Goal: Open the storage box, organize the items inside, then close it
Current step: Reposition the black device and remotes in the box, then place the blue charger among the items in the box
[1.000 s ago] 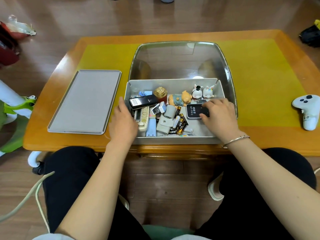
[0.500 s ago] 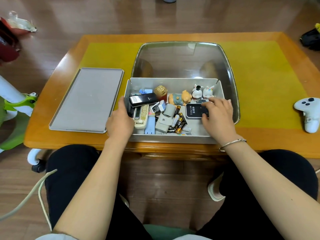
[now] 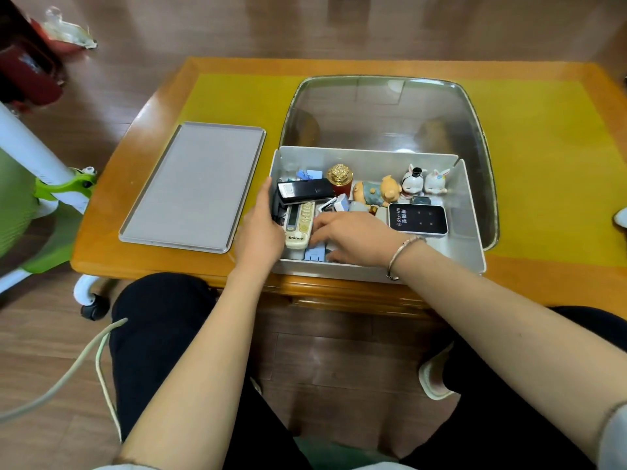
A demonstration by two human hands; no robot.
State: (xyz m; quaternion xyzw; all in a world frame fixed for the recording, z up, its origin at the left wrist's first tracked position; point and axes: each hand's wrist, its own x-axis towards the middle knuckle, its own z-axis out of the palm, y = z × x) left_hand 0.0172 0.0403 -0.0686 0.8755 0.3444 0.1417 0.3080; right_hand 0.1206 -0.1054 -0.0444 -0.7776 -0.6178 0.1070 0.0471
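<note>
The grey storage box stands open at the table's near edge, and its flat grey lid lies to its left. My left hand grips the box's left wall, one digit lying along the rim. My right hand reaches into the box's left middle with fingers spread, touching a cream remote and a blue piece; what lies under it is hidden. A black Wi-Fi device lies free at the right. A black gadget, gold-topped jar, pig figurine and two rabbit figurines line the back.
The box sits partly on a glass inset in the yellow-topped wooden table. A white game controller shows at the right edge. A green-and-white chair stands to the left, and a pale cable hangs by my knee.
My right hand let go of the black Wi-Fi device and moved left across the box onto the remote and blue piece. My left hand stayed on the left wall.
</note>
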